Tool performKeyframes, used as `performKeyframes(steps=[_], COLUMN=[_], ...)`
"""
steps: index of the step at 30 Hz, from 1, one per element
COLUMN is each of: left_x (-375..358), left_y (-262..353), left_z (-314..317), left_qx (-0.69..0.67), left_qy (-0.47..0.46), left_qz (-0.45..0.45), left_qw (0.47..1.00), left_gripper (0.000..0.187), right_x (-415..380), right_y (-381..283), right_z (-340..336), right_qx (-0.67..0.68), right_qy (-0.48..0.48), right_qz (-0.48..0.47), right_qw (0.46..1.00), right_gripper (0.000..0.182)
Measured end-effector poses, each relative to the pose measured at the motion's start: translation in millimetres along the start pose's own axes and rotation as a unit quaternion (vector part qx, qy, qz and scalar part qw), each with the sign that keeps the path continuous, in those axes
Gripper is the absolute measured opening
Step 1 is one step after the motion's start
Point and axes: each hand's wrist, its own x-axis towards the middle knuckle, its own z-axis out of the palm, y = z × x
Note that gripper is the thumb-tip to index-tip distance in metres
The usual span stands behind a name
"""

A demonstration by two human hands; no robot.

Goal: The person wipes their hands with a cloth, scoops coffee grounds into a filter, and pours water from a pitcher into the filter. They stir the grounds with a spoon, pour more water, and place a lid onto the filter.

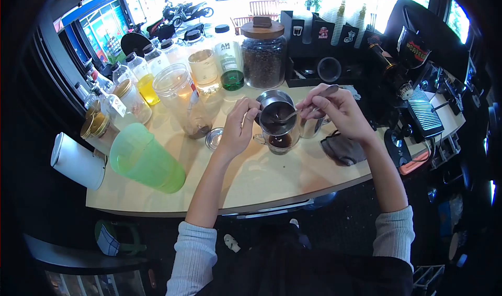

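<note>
Over the wooden counter, my left hand (pixel 240 123) is closed on a small metal cup (pixel 275 98), which tilts toward me and has dark contents. My right hand (pixel 340 109) grips a metal spoon (pixel 328 91), its bowl end inside the cup's mouth. Directly beneath stands a clear glass mug (pixel 282 143) with dark liquid in it. Just right of the mug, partly behind my right hand, is a shiny metal container (pixel 310 127). A dark cloth (pixel 345 148) lies to the right, below my right wrist.
A green pitcher (pixel 146 160) and a white canister (pixel 78 160) stand on the left of the counter (pixel 251 186). Behind are an open clear jar (pixel 180 97), several bottles, and a large jar of coffee beans (pixel 264 60). A black machine with a ridged tray (pixel 424 113) is at right.
</note>
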Motion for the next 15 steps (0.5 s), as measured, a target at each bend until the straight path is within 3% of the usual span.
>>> performKeyframes(steps=[5,9,11,15], left_x=[0.7,6.5,12.6,27.3], left_y=[1.5,5.4,9.9,17.6], left_z=[-0.8,0.9,-5.1,-15.3], left_qx=[0.017,0.008,0.047,0.081], left_qy=[-0.009,-0.002,-0.037,-0.114], left_qz=[-0.016,-0.002,0.002,-0.002], left_qw=[1.0,1.0,0.998,0.99], left_gripper=[0.022,0.022,0.02,0.021], right_x=[-1.5,6.2,7.2,7.8], right_y=[-4.0,-2.1,-3.3,5.3], right_z=[1.5,-7.5,-11.2,-10.9], right_qx=[0.009,0.019,0.027,0.02], right_qy=[-0.043,-0.031,-0.044,-0.028], right_qz=[-0.002,0.006,0.007,0.035], right_qw=[0.999,0.999,0.999,0.999], right_gripper=[0.021,0.033,0.044,0.045])
